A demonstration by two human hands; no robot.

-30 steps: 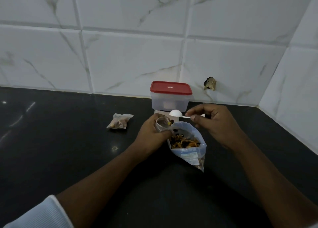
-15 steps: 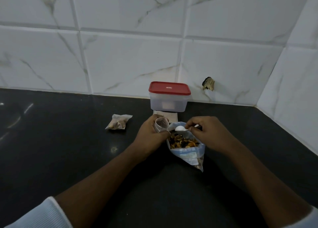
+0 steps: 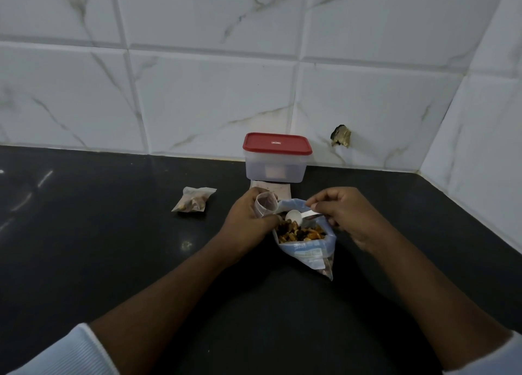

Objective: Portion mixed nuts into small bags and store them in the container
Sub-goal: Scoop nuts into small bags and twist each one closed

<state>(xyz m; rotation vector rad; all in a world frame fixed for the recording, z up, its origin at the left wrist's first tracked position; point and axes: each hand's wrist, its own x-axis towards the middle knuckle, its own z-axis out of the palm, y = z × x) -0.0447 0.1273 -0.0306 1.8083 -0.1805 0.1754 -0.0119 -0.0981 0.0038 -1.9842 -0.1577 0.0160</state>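
1. Our left hand (image 3: 248, 219): fingers curled round a small clear bag (image 3: 265, 205), mouth held open.
2. Our right hand (image 3: 341, 213): pinching the handle of a white spoon (image 3: 293, 216), bowl just over the mixed nuts (image 3: 299, 232) in the large open bag (image 3: 308, 251).
3. One filled small bag (image 3: 195, 203): lying on the counter (image 3: 113, 233), left of us.
4. Red-lidded container (image 3: 275, 162): closed, against the tiled wall.

Hidden / cropped / unreadable

Can't read label (image 3: 276, 142) on lid (image 3: 260, 146) of container (image 3: 275, 169) (too small) or print on nut bag (image 3: 306, 251) (blurred); can't see handle end of spoon (image 3: 293, 217) inside right hand (image 3: 344, 213), nor fingertips of left hand (image 3: 245, 222) behind small bag (image 3: 265, 205); lose sleeves (image 3: 65, 352) at btm edge.
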